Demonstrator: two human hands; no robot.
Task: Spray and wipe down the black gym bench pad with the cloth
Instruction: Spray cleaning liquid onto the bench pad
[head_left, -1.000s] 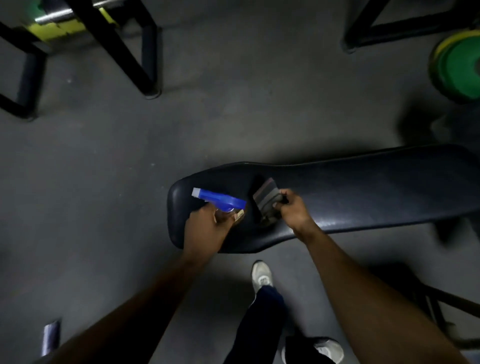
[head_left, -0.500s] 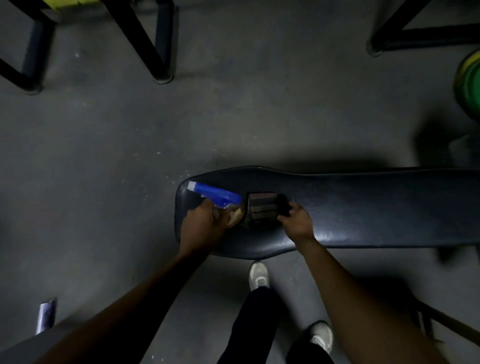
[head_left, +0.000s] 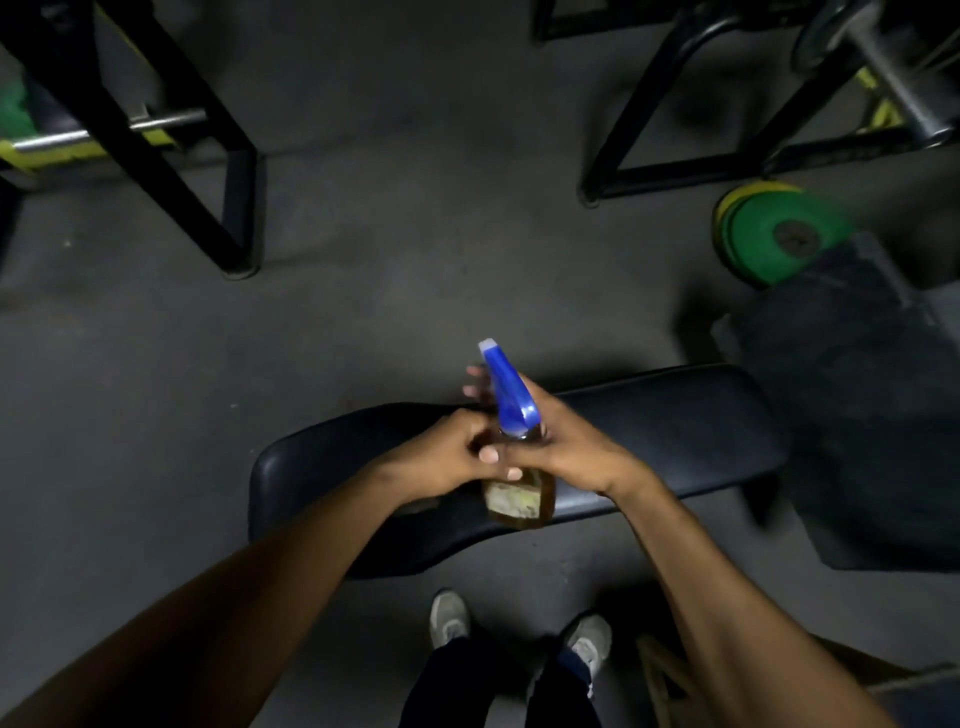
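Both hands meet over the near end of the black bench pad (head_left: 675, 415), and the spray bottle (head_left: 511, 415) sits right between them. The right hand (head_left: 566, 441) is wrapped around the bottle's neck just under the blue trigger head (head_left: 503, 387), fingers curled round the far side with a few fingertips (head_left: 475, 374) poking out past the nozzle. The left hand (head_left: 447, 457) is closed too, pressed up against the bottle from the other side, its thumb lying across the right hand's knuckles. It's touching the bottle for sure, but it's hard to tell how much of the grip is actually its own.

The bottle stands roughly upright, nozzle pointing away from the person, and its amber body with a pale label (head_left: 511, 501) hangs below the hands, over the pad's near edge. Whether the base rests on the pad or floats above it, can't tell.

Just below the left wrist there's a small lighter patch (head_left: 418, 505) lying on the pad, probably the cloth, but it's too dim and mostly hidden by the arm to be sure.

Beyond the hands is grey floor (head_left: 389, 286), black rack legs (head_left: 171, 145) off to the left, and a green weight plate (head_left: 779, 239) far out past the right hand. The person's two sneakers (head_left: 449, 618) stand on the floor below the pad.
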